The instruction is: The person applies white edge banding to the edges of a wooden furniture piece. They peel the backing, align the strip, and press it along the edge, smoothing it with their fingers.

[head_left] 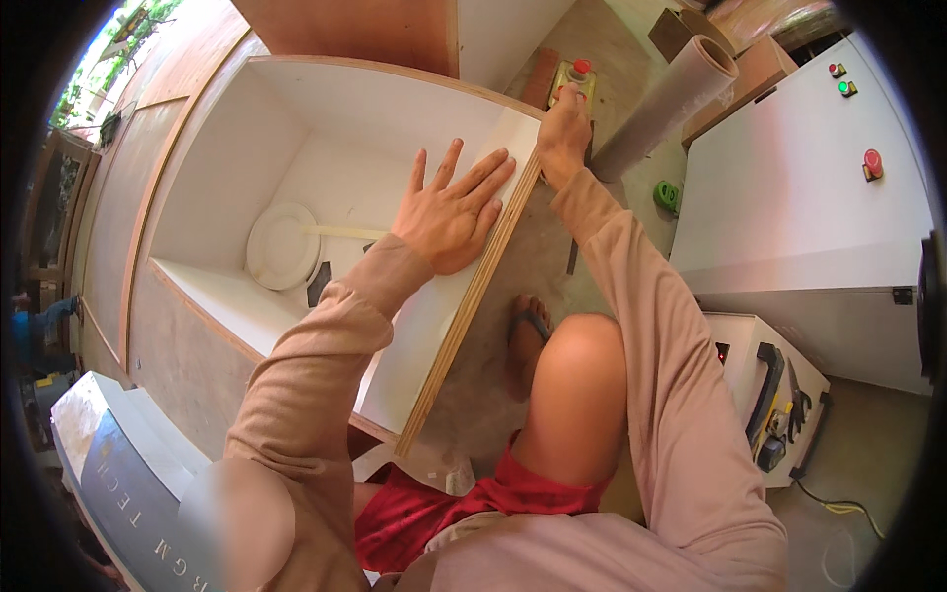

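Observation:
My left hand (446, 219) lies open, fingers spread, against the white inner side of a plywood-edged box (223, 148), near its right edge. Inside the box are a round white disc (281, 247), a pale strip (347, 233) and dark pieces (321, 283). My right hand (564, 136) is closed just outside the box's far right corner, in front of a clear yellowish container with a red cap (582, 66); what its fingers grip is unclear.
A translucent roll (666, 104) leans behind my right arm, near a green object (666, 197). A white cabinet with buttons (789, 197) and a machine with a cable (760, 345) stand right. A grey-printed carton (128, 464) sits lower left, a wooden panel (360, 30) behind the box.

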`<act>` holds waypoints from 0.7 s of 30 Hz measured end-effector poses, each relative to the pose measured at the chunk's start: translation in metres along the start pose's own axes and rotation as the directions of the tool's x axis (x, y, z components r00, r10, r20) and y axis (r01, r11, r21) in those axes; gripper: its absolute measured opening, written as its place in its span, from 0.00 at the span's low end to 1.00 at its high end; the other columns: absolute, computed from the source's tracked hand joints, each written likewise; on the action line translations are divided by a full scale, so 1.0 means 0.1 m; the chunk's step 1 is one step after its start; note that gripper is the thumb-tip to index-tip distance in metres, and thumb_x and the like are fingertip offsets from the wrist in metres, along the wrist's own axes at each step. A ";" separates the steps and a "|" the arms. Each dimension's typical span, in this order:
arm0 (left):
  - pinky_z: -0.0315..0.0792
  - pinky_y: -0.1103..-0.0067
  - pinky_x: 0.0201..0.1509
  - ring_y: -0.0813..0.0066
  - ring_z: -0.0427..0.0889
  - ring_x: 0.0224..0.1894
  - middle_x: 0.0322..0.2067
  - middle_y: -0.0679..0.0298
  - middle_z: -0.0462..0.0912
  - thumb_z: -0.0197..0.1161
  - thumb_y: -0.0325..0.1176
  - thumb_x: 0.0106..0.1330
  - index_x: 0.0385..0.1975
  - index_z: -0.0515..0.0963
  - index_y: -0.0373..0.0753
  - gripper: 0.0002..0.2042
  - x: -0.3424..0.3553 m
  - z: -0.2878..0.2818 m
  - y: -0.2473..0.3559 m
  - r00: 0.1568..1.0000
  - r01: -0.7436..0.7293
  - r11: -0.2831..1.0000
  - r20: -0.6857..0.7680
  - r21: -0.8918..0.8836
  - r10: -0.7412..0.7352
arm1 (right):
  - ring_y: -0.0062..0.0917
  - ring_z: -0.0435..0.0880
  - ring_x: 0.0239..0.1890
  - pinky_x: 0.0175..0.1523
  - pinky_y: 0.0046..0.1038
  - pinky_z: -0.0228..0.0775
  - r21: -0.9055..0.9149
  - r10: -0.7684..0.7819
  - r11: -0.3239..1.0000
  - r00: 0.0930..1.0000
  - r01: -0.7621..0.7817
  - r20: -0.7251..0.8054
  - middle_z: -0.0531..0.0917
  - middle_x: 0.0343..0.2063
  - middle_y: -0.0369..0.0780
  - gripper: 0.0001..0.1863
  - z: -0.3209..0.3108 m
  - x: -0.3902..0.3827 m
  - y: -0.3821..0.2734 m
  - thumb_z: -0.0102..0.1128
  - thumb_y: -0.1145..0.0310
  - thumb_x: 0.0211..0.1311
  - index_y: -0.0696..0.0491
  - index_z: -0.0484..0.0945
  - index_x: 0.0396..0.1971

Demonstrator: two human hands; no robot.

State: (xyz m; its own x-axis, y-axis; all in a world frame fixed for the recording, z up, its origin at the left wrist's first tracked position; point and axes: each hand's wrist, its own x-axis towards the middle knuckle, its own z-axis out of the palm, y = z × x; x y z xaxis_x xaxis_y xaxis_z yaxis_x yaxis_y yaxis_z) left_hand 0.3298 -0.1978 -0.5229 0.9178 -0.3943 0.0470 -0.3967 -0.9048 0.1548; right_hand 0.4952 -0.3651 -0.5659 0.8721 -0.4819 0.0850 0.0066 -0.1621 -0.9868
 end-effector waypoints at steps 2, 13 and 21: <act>0.35 0.38 0.87 0.45 0.46 0.87 0.86 0.77 0.54 0.35 0.50 0.88 0.85 0.56 0.60 0.28 0.14 0.03 -0.03 1.000 -0.007 1.000 -0.020 0.028 0.008 | 0.45 0.84 0.57 0.64 0.43 0.71 0.114 0.085 0.989 0.994 -0.092 0.068 0.87 0.51 0.53 0.32 0.00 0.02 0.05 0.41 0.48 0.84 0.64 0.84 0.49; 0.40 0.32 0.84 0.36 0.58 0.82 0.84 0.77 0.59 0.36 0.50 0.87 0.85 0.58 0.59 0.28 0.73 0.01 0.00 0.996 0.090 0.989 0.011 0.119 -0.092 | 0.26 0.83 0.46 0.53 0.30 0.77 0.172 0.102 0.969 0.922 -0.177 0.374 0.86 0.43 0.43 0.09 -0.24 -0.08 0.05 0.61 0.70 0.74 0.59 0.83 0.46; 0.60 0.46 0.81 0.45 0.70 0.77 0.80 0.57 0.67 0.60 0.50 0.80 0.82 0.61 0.42 0.36 0.73 -0.08 0.04 0.956 0.260 0.943 -0.084 -0.208 -0.282 | 0.26 0.86 0.44 0.50 0.31 0.79 -0.298 0.159 0.953 0.930 -0.056 0.333 0.89 0.44 0.42 0.11 -0.31 -0.10 -0.30 0.68 0.68 0.69 0.57 0.85 0.47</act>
State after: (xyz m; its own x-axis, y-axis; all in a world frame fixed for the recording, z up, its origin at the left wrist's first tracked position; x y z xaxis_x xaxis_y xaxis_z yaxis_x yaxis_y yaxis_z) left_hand 0.3947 -0.2290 -0.5113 0.9905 -0.1086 0.0846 -0.1321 -0.9224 0.3630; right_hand 0.4710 -0.3820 -0.5329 0.9745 -0.1873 -0.1237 -0.1886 -0.3845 -0.9036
